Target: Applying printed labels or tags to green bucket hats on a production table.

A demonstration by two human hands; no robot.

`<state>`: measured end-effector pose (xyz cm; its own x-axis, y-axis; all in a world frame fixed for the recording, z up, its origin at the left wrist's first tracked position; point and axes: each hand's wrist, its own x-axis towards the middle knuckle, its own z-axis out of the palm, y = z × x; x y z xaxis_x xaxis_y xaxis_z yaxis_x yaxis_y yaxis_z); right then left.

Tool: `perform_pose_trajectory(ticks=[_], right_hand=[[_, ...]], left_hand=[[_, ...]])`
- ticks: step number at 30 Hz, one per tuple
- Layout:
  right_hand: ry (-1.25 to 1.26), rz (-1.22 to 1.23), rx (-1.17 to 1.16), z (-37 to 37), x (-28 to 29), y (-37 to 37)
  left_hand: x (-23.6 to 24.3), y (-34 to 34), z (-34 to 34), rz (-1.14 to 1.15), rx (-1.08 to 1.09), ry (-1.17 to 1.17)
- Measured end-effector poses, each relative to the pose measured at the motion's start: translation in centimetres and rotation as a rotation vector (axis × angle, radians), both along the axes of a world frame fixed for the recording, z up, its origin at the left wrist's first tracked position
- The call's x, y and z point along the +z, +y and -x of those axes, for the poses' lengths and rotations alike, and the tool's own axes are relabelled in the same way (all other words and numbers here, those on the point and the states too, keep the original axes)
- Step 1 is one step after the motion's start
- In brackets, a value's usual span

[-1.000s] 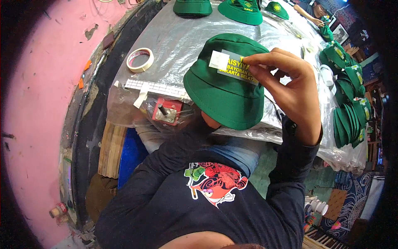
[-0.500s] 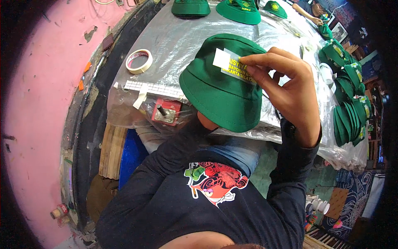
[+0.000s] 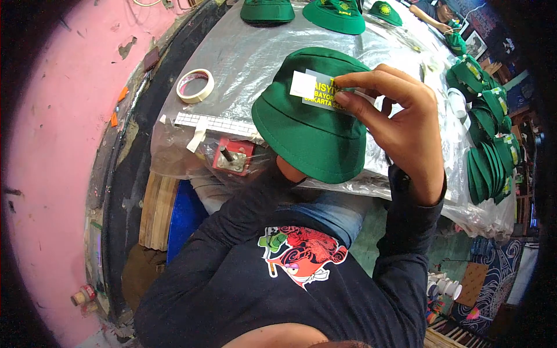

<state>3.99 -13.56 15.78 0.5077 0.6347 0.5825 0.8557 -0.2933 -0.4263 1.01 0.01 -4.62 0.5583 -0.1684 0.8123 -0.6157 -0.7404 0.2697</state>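
A green bucket hat (image 3: 307, 139) is held up over the table. My left hand (image 3: 290, 171) reaches under its brim from below; most of that hand, fingers included, is hidden by the hat. Against the front of the crown lies a clear transfer sheet (image 3: 319, 93) with yellow lettering and a white tab (image 3: 302, 85) at its left end. My right hand (image 3: 400, 110) pinches the sheet's right side between thumb and forefinger, the other fingers curled behind. Whether the sheet lies flat on the cloth all along, I cannot tell.
A plastic-covered table (image 3: 232, 69) carries a masking tape roll (image 3: 195, 86), a white gridded strip (image 3: 214, 124) and a red block with a metal post (image 3: 232, 156). More green hats (image 3: 333, 16) stand at the back; stacked hats (image 3: 490, 168) line the right. Another person (image 3: 432, 14) sits far right.
The transfer sheet has shifted slightly left across the hat's crown, and my right hand has moved a little left with it. The hat stays almost in place.
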Motion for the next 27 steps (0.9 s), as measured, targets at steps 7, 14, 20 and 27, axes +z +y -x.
perform_pose_trajectory(ticks=[7,14,20,27], right_hand=[[-0.004,-0.010,-0.002,0.0,-0.2,0.3],[-0.082,-0.040,-0.034,-0.6,-0.9,0.2],[-0.148,-0.095,-0.058,-0.3,-1.6,0.5],[-0.217,-0.179,-0.090,0.1,-2.4,0.7]], left_hand=[[0.0,0.0,0.4,0.002,0.004,0.009],[-0.2,0.1,0.8,0.006,0.008,0.028],[-0.5,0.2,1.3,0.013,0.011,0.043],[-0.9,0.4,1.9,0.029,0.021,0.065]])
